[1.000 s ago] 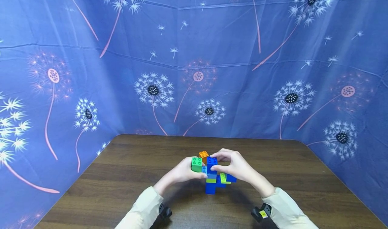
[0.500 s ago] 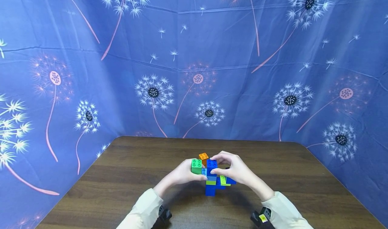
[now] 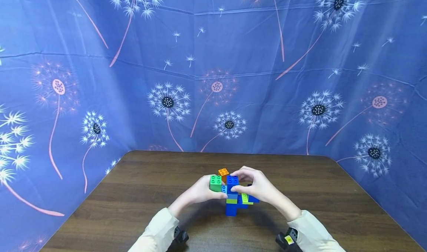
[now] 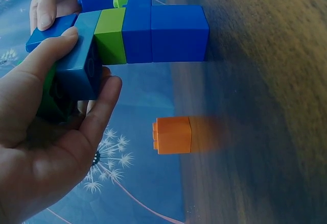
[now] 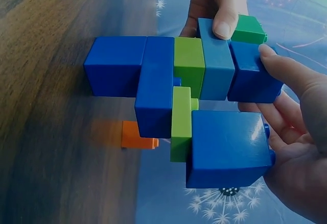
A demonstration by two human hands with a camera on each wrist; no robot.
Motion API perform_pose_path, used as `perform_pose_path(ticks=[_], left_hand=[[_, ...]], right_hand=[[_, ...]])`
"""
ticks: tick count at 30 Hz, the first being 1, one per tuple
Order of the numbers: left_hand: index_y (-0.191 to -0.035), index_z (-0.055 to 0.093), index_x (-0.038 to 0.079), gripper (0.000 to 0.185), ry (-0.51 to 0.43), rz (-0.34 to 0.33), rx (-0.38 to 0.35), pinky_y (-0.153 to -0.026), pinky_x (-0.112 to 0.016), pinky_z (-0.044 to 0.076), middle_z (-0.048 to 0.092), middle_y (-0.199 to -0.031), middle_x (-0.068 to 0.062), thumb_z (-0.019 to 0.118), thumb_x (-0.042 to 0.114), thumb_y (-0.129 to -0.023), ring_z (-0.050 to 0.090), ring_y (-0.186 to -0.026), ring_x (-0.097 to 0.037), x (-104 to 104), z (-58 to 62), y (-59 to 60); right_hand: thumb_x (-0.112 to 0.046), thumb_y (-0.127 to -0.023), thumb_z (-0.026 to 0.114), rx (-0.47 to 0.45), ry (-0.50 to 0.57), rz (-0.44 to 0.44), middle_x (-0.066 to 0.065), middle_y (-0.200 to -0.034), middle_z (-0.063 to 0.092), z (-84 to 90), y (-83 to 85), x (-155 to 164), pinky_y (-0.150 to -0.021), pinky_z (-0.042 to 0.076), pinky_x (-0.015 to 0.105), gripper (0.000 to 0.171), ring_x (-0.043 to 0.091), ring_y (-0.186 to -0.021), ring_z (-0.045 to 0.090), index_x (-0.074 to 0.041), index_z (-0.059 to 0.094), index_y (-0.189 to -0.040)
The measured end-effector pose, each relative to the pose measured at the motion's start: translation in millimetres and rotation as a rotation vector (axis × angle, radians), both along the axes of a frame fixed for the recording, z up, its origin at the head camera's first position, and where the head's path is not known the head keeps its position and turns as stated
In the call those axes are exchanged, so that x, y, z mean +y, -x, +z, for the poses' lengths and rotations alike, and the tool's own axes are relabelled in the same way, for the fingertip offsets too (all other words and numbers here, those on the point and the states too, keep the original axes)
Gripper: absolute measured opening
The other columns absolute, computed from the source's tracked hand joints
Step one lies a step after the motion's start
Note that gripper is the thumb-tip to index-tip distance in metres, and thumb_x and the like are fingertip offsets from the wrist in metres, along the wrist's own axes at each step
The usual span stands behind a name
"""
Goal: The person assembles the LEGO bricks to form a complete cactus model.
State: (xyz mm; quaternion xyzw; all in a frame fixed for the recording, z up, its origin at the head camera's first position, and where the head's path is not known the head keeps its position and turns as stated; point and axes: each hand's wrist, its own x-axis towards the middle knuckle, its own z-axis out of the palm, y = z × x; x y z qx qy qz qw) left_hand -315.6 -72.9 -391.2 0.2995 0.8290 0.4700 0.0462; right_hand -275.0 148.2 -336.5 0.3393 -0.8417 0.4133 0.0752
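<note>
A stack of toy building bricks stands upright on the table, with a blue brick [image 5: 115, 66] at its foot. Above it come a wider blue brick [image 5: 154, 86], a lime brick [image 5: 189, 63] and a light blue brick [image 5: 217, 71]. My left hand [image 3: 201, 190] grips the light blue brick, thumb on its near side; a green brick [image 3: 215, 184] sits on that brick's left end. With thumb and fingers, my right hand [image 3: 259, 185] pinches the dark blue top brick [image 3: 232, 180]. On the stack's right side, a thin lime brick [image 5: 181, 124] carries another blue brick [image 5: 230, 147].
A loose orange brick [image 3: 223, 172] stands on the brown wooden table [image 3: 150, 178] behind the stack. Blue cloth [image 3: 267, 115] printed with dandelions hangs beyond the table's far edge and along its sides.
</note>
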Motion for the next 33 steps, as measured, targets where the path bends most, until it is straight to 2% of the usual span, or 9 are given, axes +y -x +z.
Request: perform_pose_path(ticks=[4, 10, 12, 18, 25, 29, 33], left_hand=[[-0.102, 0.062, 0.003, 0.031, 0.006, -0.004, 0.012, -0.065, -0.021, 0.052, 0.066, -0.082, -0.003, 0.075, 0.02, -0.08, 0.059, -0.066, -0.008, -0.9, 1.9, 0.3], [-0.102, 0.061, 0.002, 0.032, 0.007, -0.007, 0.003, -0.064, -0.023, 0.052, 0.066, -0.081, -0.003, 0.075, 0.021, -0.079, 0.059, -0.065, -0.01, -2.3, 4.1, 0.1], [-0.102, 0.061, 0.003, 0.033, 0.013, -0.005, 0.006, -0.064, -0.023, 0.052, 0.066, -0.081, -0.002, 0.075, 0.021, -0.079, 0.059, -0.066, -0.01, -2.6, 3.3, 0.5], [-0.1, 0.062, 0.003, 0.033, 0.001, -0.011, 0.023, -0.061, -0.022, 0.05, 0.064, -0.078, 0.001, 0.076, 0.022, -0.078, 0.057, -0.064, -0.007, -2.0, 1.0, 0.9], [-0.101, 0.062, 0.002, 0.029, 0.008, -0.002, 0.014, -0.06, -0.02, 0.048, 0.063, -0.076, 0.0, 0.075, 0.016, -0.079, 0.054, -0.062, -0.006, 0.7, -0.1, 1.1], [-0.102, 0.061, 0.0, 0.028, 0.012, 0.005, 0.01, -0.059, -0.021, 0.048, 0.063, -0.077, -0.002, 0.074, 0.012, -0.08, 0.054, -0.062, -0.007, 1.0, 0.7, 1.0], [-0.102, 0.061, 0.001, 0.029, 0.014, 0.006, 0.004, -0.061, -0.021, 0.049, 0.063, -0.078, -0.002, 0.074, 0.014, -0.08, 0.055, -0.063, -0.007, 0.3, 0.1, 0.6]], right_hand=[[-0.012, -0.08, 0.073, 0.011, -0.01, -0.013, 0.007, -0.095, 0.064, -8.6, 8.1, 0.9, -0.085, 0.051, 0.044, 0.034, 0.021, -0.088, 0.063, -0.002, 0.064, -0.112], [-0.025, -0.08, 0.074, 0.05, -0.026, -0.021, -0.002, -0.095, 0.063, -24.4, 25.7, 4.7, -0.083, 0.053, 0.034, 0.036, 0.011, -0.087, 0.061, -0.012, 0.065, -0.112], [-0.028, -0.08, 0.074, 0.051, -0.025, -0.017, -0.003, -0.095, 0.063, -25.8, 27.0, 5.2, -0.083, 0.053, 0.033, 0.036, 0.01, -0.086, 0.061, -0.013, 0.065, -0.111], [-0.032, -0.08, 0.073, 0.02, 0.005, 0.0, -0.003, -0.095, 0.063, -30.8, 28.3, 6.9, -0.083, 0.053, 0.039, 0.037, 0.01, -0.087, 0.061, -0.014, 0.065, -0.112], [-0.037, -0.078, 0.074, 0.034, -0.015, -0.04, -0.01, -0.094, 0.062, -31.5, 26.3, 8.1, -0.081, 0.052, 0.03, 0.038, 0.005, -0.087, 0.06, -0.021, 0.065, -0.111], [-0.038, -0.078, 0.074, 0.033, -0.03, -0.046, -0.011, -0.094, 0.064, -29.6, 26.4, 8.2, -0.078, 0.052, 0.031, 0.039, 0.006, -0.087, 0.061, -0.022, 0.065, -0.111], [-0.039, -0.078, 0.074, 0.007, -0.039, -0.046, -0.012, -0.093, 0.065, -30.0, 27.3, 8.6, -0.079, 0.052, 0.035, 0.039, 0.005, -0.087, 0.062, -0.024, 0.064, -0.112]])
